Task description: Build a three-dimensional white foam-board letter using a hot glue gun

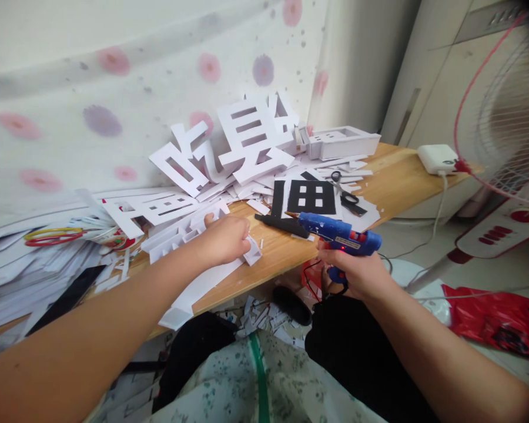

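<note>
In my right hand (365, 271) is a blue hot glue gun (324, 228), its nozzle pointing left above the table edge and a small red light glowing on its body. My left hand (226, 239) is closed on a white foam-board letter (170, 242), a shape with thin upright walls, lying on the table. Its fingertips are partly hidden. Below that hand a long white strip (209, 289) runs past the table's front edge. Beyond the nozzle, a black panel (312, 198) with several square holes rests beside black scissors (349, 198).
White cut-out characters (251, 129) are piled against the flowered curtain (158, 70). Stacked white sheets (13, 282) and coloured rings (55, 237) lie on the left. A fan (506, 111) and a white box with a cable (438, 157) stand right. Scraps (260, 317) litter the floor.
</note>
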The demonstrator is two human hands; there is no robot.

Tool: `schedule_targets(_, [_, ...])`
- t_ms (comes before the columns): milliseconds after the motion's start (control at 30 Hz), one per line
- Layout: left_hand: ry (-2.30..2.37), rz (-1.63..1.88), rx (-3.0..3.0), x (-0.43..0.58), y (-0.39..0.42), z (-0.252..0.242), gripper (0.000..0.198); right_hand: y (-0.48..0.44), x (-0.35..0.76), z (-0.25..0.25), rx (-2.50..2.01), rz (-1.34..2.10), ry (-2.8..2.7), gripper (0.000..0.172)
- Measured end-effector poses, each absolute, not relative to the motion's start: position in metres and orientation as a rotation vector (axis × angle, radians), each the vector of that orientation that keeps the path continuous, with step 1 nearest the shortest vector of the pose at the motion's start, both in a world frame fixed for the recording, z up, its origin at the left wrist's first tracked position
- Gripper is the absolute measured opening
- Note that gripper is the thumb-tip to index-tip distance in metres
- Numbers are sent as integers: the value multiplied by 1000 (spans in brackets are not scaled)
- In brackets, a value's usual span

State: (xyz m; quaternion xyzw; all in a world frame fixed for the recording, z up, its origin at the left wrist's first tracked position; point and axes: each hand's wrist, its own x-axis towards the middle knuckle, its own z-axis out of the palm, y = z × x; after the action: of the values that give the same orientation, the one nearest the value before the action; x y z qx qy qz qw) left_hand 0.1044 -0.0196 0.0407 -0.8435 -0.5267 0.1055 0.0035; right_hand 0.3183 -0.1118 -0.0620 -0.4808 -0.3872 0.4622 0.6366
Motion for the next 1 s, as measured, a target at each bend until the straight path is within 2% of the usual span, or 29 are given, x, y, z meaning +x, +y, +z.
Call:
schedule_targets(233, [-1673, 311, -2597, 111, -27, 41, 5, -111, 318, -62, -1093, 1089, -853, 12])
schedule_targets(500, [-1730, 273, -2639, 103, -18, 38, 14, -113, 321, -61, -1096, 1084, -857, 10])
schedule_targets(733, [-1869, 272, -2600, 107, -19, 36, 12, -112, 320, -62, -1107, 1082, -845, 16])
schedule_targets(1000, [-2069, 263, -2511, 113, -16, 35, 10, -113, 319, -55, -1145, 1088, -899, 12])
